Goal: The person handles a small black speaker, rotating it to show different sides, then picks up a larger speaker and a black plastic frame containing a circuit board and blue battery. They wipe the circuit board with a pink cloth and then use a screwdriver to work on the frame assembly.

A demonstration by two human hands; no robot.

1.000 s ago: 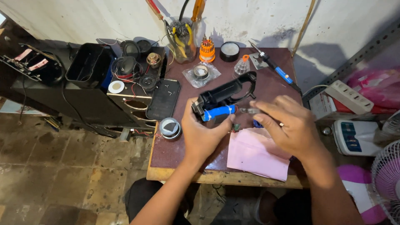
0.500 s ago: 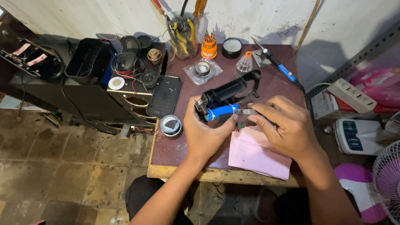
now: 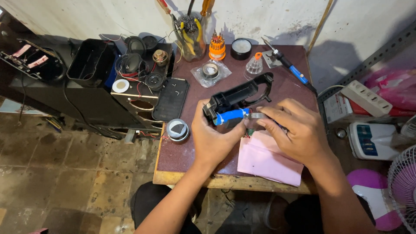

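Over the worktop (image 3: 182, 156), the left hand (image 3: 214, 141) clenches a blue-handled tool (image 3: 232, 115) against an opened black casing (image 3: 238, 95) while the right hand (image 3: 299, 130) pinches its metal tip (image 3: 255, 115) above a pink cloth (image 3: 268, 160); work looks midway, casing still open.

You have two hands over the tabletop (image 3: 182, 156): your left hand (image 3: 212, 138) and your right hand (image 3: 299, 132), at about 6 o'clock. Between them is one black plastic housing (image 3: 240, 93) and one blue-handled tool (image 3: 232, 115). Count one pink sheet (image 3: 266, 160) at 5 o'clock, one soldering iron (image 3: 288, 65) at 1 o'clock, one orange screwdriver set (image 3: 216, 45) and one glass jar of tools (image 3: 188, 37) at 12, one round tin (image 3: 177, 129) at 9.
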